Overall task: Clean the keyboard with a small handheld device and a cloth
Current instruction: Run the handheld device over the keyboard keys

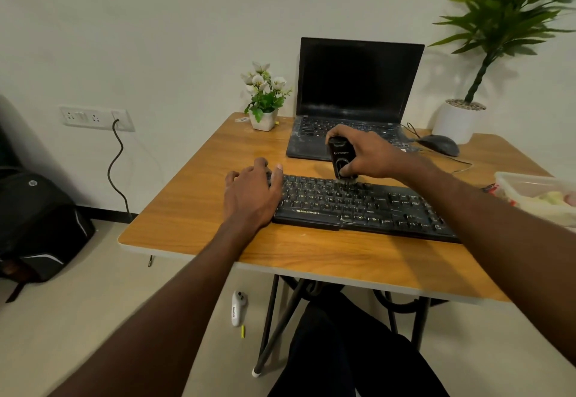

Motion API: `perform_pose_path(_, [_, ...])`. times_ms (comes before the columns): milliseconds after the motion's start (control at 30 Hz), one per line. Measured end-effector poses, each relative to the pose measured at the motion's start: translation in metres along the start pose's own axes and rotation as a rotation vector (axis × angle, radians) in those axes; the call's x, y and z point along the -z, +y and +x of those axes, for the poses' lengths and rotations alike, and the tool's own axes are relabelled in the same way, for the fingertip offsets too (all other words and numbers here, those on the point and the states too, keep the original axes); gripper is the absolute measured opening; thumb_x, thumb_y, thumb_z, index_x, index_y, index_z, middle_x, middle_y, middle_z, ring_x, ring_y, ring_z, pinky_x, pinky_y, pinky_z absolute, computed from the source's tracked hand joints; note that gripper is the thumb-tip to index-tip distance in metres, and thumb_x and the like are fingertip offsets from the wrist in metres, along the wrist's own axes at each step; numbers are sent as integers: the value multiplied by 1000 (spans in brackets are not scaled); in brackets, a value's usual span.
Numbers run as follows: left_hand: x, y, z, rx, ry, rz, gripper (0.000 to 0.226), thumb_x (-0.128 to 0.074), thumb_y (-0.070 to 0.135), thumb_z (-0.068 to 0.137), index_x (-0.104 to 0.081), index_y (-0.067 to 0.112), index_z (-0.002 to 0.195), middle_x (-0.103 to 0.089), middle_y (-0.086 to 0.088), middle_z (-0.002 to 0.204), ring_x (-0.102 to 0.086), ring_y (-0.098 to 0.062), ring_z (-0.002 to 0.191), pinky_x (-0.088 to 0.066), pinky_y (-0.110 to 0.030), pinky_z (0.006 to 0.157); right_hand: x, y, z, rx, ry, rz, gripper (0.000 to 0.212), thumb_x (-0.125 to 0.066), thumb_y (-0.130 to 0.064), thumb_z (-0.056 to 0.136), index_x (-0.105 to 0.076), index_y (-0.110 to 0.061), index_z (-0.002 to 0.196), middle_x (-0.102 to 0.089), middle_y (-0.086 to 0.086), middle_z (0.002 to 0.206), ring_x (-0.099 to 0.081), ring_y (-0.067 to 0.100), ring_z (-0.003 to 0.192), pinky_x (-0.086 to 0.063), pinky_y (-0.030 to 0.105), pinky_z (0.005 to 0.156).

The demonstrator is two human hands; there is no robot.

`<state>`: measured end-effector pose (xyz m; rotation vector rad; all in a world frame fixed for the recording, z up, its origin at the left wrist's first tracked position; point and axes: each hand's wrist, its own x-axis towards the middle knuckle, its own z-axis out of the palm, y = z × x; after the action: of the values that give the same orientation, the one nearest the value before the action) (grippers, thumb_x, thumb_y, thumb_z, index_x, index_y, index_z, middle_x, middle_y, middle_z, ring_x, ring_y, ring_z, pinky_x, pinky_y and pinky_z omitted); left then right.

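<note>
One long black plastic keyboard point(364, 206) is lying at the centre of the frame on the wood-grain surface point(199, 209), with the right hand point(371, 155) curling its fingers around a small, glossy black handheld device point(342, 159) standing upright on the upper key rows. The left hand point(252, 194) is resting with fingers spread over the keyboard's left end. Behind are sitting one open laptop point(352, 97), one rounded mouse point(439, 144) and one square white pot of flowers point(264, 100); at the right edge one translucent plastic box point(511, 183) is holding pale, blurred items.

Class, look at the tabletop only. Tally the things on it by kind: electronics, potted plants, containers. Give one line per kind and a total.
Electronics: 4 (laptop, keyboard, mouse, handheld device held on the keys)
Potted plants: 2 (flower pot, leafy plant)
Containers: 1 (plastic box)
Total: 7
</note>
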<state>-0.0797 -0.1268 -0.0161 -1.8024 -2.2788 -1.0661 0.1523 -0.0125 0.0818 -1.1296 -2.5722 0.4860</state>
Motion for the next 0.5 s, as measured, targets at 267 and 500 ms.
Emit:
perform_pose_path(267, [2, 0, 0, 4, -6, 12, 59, -20, 61, 112, -55, 19, 135, -74, -4, 118, -66, -21, 112, -30, -52, 122, -1, 9, -12, 5, -10, 20, 73, -82, -9, 81, -43, -38, 136, -56, 7, 128, -61, 26, 110, -62, 39, 80])
perform_pose_path(500, [1, 0, -1, -2, -14, 7, 60, -21, 62, 111, -55, 19, 136, -74, -5, 119, -66, -22, 113, -31, -52, 122, -6, 1, -10, 13, 20, 22, 72, -82, -10, 80, -43, -41, 132, -57, 7, 128, -62, 27, 109, -63, 44, 80])
